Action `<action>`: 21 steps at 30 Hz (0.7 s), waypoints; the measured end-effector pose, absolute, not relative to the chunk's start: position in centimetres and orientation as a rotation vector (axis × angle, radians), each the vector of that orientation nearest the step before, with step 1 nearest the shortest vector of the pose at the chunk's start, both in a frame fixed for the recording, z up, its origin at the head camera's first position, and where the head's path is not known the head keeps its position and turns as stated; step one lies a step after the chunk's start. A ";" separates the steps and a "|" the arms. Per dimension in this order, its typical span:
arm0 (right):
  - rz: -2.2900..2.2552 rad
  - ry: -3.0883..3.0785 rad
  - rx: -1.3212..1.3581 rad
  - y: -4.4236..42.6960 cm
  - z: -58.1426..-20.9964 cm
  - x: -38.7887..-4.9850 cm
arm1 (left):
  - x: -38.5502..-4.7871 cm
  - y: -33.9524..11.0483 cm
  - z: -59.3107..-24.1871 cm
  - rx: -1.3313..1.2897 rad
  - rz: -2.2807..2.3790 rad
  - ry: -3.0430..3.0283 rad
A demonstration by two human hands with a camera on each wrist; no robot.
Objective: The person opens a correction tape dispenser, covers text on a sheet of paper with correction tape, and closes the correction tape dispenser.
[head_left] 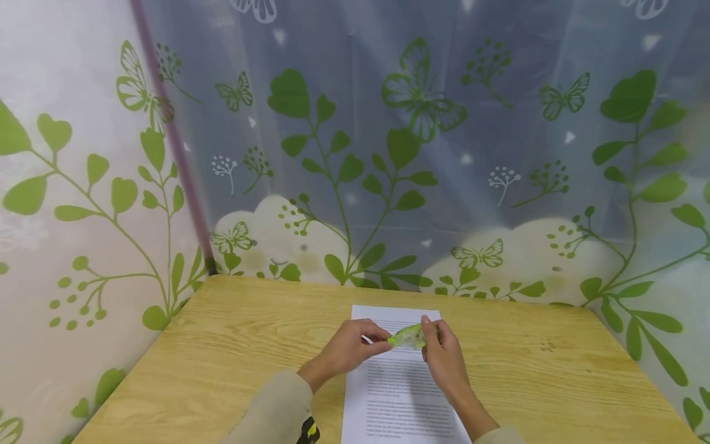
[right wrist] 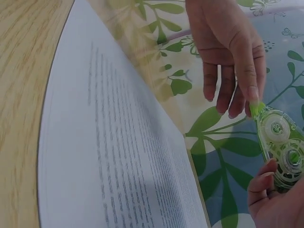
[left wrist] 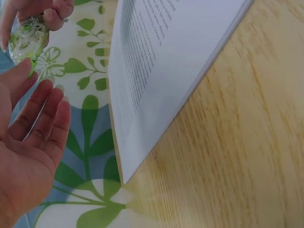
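Note:
A clear and green correction tape dispenser (right wrist: pixel 278 137), with two reels visible inside, is held above the printed paper (head_left: pixel 407 394). My right hand (head_left: pixel 445 357) grips its wide body. With thumb and forefinger, my left hand (head_left: pixel 349 348) pinches the bright green tip; the other fingers of that hand extend loosely, as the left wrist view shows. Both hands are off the paper. In the left wrist view, the dispenser (left wrist: pixel 28 40) sits between the right fingers and the left thumb (left wrist: pixel 19 73).
The paper, a thick stack by its edge, lies on a wood-grain table (head_left: pixel 222 351). Behind and beside the table hang curtains (head_left: pixel 355 154) with green leaves and butterflies. A small black and yellow item (head_left: pixel 309 430) shows by the left sleeve.

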State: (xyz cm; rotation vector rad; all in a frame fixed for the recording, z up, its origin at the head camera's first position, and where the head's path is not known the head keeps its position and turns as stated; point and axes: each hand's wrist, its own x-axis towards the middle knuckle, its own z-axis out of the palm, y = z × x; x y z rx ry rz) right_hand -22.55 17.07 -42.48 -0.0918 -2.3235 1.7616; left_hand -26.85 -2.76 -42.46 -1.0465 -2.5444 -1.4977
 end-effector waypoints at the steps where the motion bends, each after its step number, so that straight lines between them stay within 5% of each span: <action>1: 1.773 -2.322 -0.100 17.1 -42.5 -22.5 | -26.8 -2.8 -42.5 -1.050 -1.499 -2.546; 21: 1.960 -2.275 -0.204 17.3 -42.5 -22.1 | -26.0 -1.3 -43.6 -0.753 -1.831 -2.620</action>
